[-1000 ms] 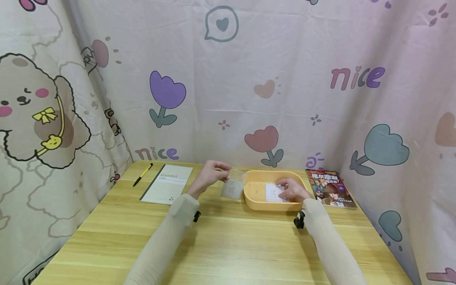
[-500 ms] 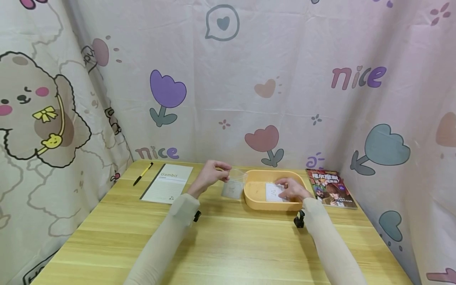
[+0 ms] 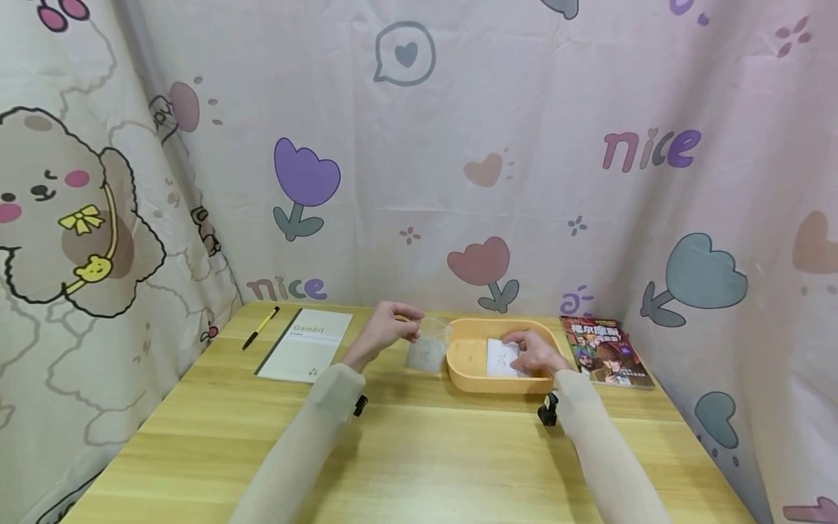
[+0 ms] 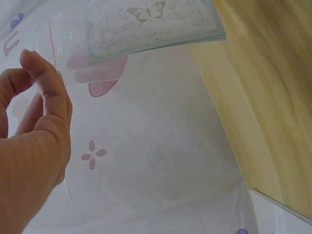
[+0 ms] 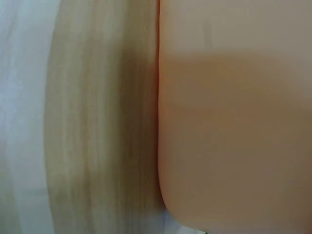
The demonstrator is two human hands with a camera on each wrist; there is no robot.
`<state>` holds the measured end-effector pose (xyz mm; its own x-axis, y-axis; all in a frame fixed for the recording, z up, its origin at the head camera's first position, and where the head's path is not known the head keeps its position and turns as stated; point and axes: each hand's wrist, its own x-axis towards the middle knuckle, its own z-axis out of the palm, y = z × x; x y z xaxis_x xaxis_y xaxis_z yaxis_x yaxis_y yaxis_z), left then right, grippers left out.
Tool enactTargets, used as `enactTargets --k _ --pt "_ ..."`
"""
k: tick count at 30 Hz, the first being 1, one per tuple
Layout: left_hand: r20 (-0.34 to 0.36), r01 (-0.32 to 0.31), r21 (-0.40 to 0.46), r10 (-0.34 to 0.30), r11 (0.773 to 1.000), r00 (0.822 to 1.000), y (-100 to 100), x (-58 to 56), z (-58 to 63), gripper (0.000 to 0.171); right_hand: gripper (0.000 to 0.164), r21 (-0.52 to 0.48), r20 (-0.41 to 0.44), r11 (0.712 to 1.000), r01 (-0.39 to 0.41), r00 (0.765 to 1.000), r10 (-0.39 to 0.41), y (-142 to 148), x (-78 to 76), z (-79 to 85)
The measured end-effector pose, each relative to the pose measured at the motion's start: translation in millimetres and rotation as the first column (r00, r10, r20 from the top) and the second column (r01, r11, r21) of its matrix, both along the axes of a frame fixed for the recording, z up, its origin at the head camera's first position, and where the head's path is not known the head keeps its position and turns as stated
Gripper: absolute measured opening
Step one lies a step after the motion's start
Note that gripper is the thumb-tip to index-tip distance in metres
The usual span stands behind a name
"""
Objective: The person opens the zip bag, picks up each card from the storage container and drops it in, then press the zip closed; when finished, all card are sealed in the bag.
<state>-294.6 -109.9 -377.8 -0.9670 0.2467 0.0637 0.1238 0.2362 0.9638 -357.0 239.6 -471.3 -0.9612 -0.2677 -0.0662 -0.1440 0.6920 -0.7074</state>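
Observation:
Above the table my left hand (image 3: 385,333) pinches the top of a clear zip bag (image 3: 426,356). In the left wrist view that bag (image 4: 68,39) hangs from thumb and fingertips, with pale butterfly-printed paper (image 4: 151,24) inside it. My right hand (image 3: 538,355) reaches down into a yellow plastic bin (image 3: 471,382), its bent fingers gripping the right side of a white packet (image 3: 500,356) with faint marks. The undersides of those fingers are hidden. Only the bin's outer wall (image 5: 234,146) fills much of the right wrist view.
A notebook (image 3: 308,342) lies left of my left hand, with a yellow and black pen (image 3: 260,327) beside it. Right of the bin is a colourful magazine (image 3: 605,351). The wooden table (image 3: 419,451) ends against a printed curtain (image 3: 393,160).
The head view has tilted up slightly, so everything sits a little lower. Both hands keep their places, the left still on the bag and the right still in the bin.

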Motion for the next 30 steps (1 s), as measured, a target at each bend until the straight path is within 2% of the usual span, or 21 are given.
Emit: enactTargets --k 7,11,15,22,27,30 --pt "-0.010 -0.003 0.002 0.003 1.000 1.000 2.6 0.5 -4.6 0.022 0.055 -0.150 -0.020 0.989 -0.008 1.000 0.005 1.5 4.9 -0.1" --pt "-0.006 -0.001 0.012 0.001 1.000 1.000 5.3 0.1 -3.5 0.022 0.051 -0.218 -0.014 0.976 -0.018 1.000 0.015 2.4 7.5 7.1" --pt "-0.017 0.001 0.013 -0.001 1.000 1.000 6.9 -0.9 -1.8 0.023 0.051 -0.279 0.012 0.960 0.016 1.000 -0.013 0.1 8.9 15.8" --pt "-0.009 0.000 0.021 0.000 1.000 1.000 5.9 -1.0 0.7 0.023 0.059 -0.405 -0.027 0.914 -0.002 1.000 -0.009 -10.4 8.0 24.9" --pt "-0.015 0.013 0.018 -0.013 1.000 1.000 4.6 -0.3 1.8 0.024 0.059 -0.437 -0.033 0.899 0.006 0.999 -0.023 -18.9 10.7 28.0" --pt "-0.011 0.009 0.017 -0.009 1.000 1.000 3.5 0.5 1.9 0.023 0.057 -0.477 -0.038 0.879 0.016 0.999 -0.039 -24.9 11.2 28.9"
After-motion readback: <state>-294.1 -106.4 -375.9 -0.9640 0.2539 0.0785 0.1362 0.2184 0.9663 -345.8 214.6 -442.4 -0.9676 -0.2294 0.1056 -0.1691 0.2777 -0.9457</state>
